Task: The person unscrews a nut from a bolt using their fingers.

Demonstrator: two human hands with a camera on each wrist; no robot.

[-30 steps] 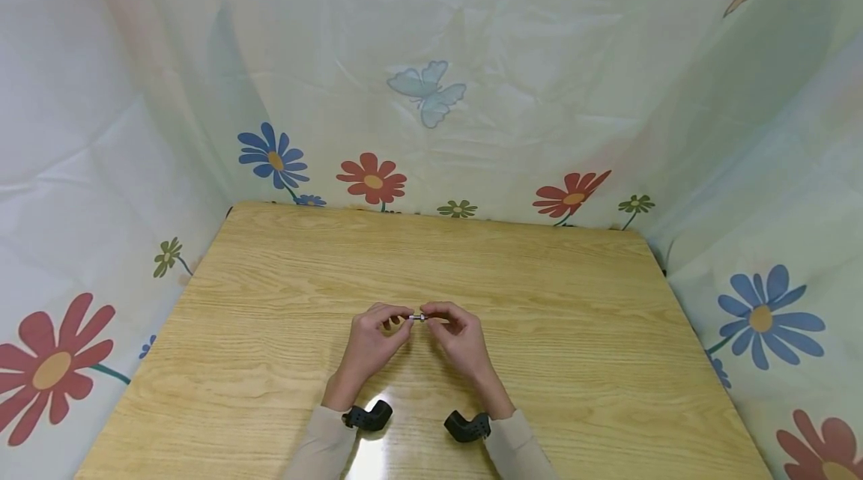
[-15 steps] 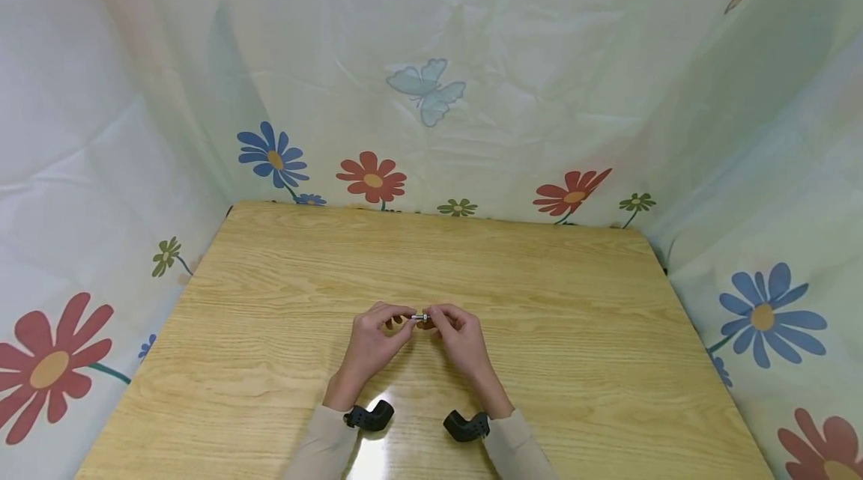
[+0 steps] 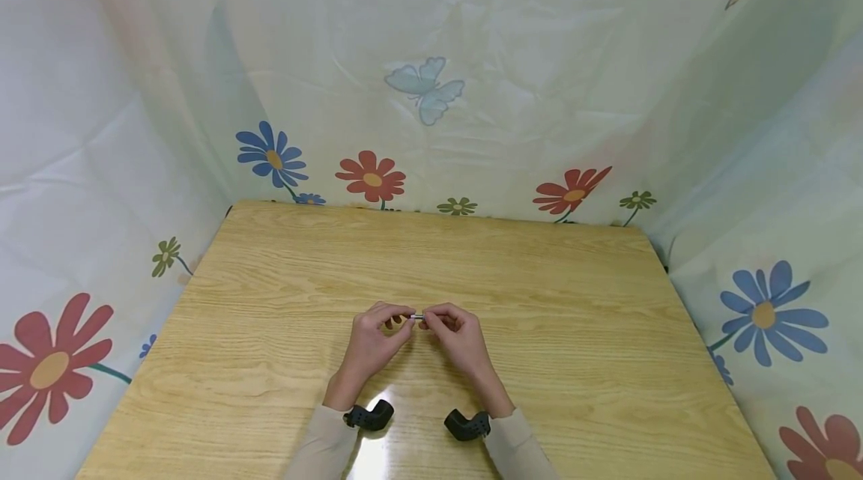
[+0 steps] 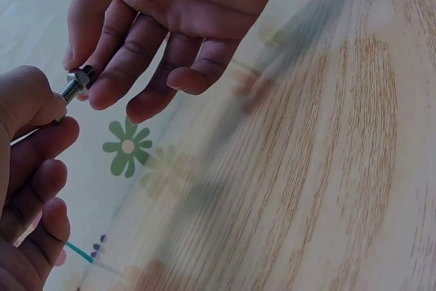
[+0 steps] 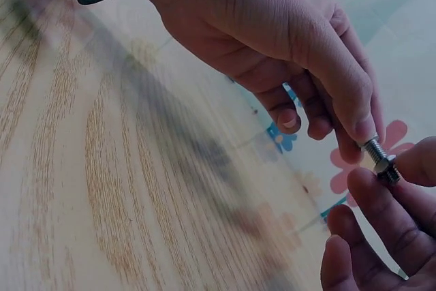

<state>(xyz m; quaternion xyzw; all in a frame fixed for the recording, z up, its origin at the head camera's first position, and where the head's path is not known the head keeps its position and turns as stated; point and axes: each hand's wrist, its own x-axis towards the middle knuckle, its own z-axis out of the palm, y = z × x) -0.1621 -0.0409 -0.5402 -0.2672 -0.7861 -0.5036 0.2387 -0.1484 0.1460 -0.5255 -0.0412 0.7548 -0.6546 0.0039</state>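
Note:
In the head view both hands meet over the middle of the table, fingertip to fingertip. A small silver threaded bolt [image 4: 67, 91] spans the short space between them, with a hex nut [image 5: 383, 165] near its right-hand end. My left hand [image 3: 374, 338] pinches the other end of the bolt between thumb and forefinger, hiding that end. Around the nut, the thumb and forefinger of my right hand [image 3: 461, 338] close in a pinch. The right hand's other fingers hang loosely bent in the left wrist view. A dark bolt tip sticks out beyond the nut.
Below the hands lies a wood-grain table [image 3: 573, 360]. A pale curtain [image 3: 485, 128] printed with flowers and butterflies surrounds it on the back and both sides. Black wrist devices [image 3: 369, 415] sit on both forearms, over beige sleeves.
The right fingertips shift about the nut: thumb and forefinger slide over it and back, and they cover the nut now in the head view. The left hand stays nearly still.

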